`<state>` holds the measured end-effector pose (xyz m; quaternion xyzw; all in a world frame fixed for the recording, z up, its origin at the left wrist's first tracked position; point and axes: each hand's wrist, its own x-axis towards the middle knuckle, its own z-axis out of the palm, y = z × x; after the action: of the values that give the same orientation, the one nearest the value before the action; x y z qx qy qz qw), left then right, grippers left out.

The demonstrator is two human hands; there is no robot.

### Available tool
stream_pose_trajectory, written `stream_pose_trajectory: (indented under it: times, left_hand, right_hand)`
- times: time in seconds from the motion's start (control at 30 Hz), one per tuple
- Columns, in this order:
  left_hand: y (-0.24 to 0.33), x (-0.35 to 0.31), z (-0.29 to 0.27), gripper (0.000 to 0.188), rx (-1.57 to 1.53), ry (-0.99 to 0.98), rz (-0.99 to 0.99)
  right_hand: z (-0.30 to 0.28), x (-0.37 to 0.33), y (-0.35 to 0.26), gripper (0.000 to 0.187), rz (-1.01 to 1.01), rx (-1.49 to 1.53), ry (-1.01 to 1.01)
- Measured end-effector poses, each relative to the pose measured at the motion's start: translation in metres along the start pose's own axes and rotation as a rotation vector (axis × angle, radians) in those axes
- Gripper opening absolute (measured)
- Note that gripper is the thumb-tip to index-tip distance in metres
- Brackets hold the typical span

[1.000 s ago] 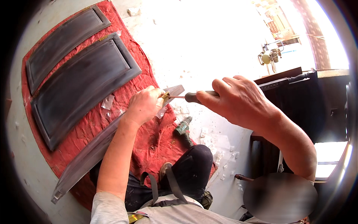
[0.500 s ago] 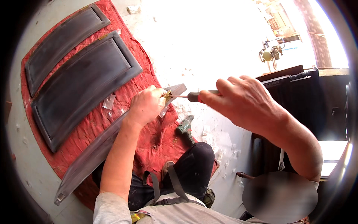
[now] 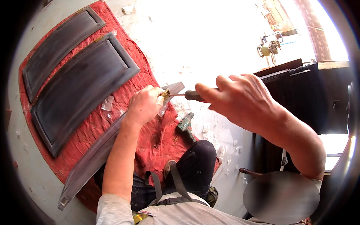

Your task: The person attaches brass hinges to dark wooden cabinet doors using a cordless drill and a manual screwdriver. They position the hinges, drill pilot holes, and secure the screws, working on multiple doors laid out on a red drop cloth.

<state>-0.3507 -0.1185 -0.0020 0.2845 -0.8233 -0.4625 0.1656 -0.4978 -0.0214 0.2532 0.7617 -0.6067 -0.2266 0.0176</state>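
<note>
Brass hinge (image 3: 166,94) sits at the upper end of a grey panel (image 3: 90,161) turned on edge, which runs from the centre to the lower left of the frame. Left hand (image 3: 145,105): fingers closed at the hinge, apparently steadying it. Right hand (image 3: 240,93): fingers wrapped round the handle of a screwdriver (image 3: 193,95), its shaft reaching the hinge. Screw engagement too small to verify. Recommended practice, in this inspector's judgement: shaft in line with the screw, firm push while turning, hinge flat to the edge, left fingertips clear of a slipping tip. Count: screwdriver, one; hinge at the hands, one; panels, three, including two lying flat (image 3: 84,93) (image 3: 62,47) at upper left on one red cloth (image 3: 150,150); drill (image 3: 184,126), one, near centre.
</note>
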Motion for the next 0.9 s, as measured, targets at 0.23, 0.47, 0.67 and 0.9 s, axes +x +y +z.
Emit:
stream_pose_trajectory:
  times: [0.23,0.47,0.67,0.9]
  left_hand:
    - [-0.001,0.0,0.002,0.023,-0.031,0.02,0.043]
    - [0.003,0.001,0.0,0.024,0.004,0.009,0.009]
    - [0.001,0.001,-0.003,0.024,0.007,0.006,0.011]
    - [-0.001,-0.002,0.002,0.024,-0.002,0.026,0.041]
  right_hand:
    - [0.01,0.003,0.004,0.019,0.061,0.268,-0.108]
    - [-0.001,0.021,0.01,0.042,0.742,0.849,-0.299]
    - [-0.002,0.014,0.008,0.031,-0.061,-0.014,-0.117]
    - [0.0,0.024,0.01,0.027,-0.057,0.088,-0.219]
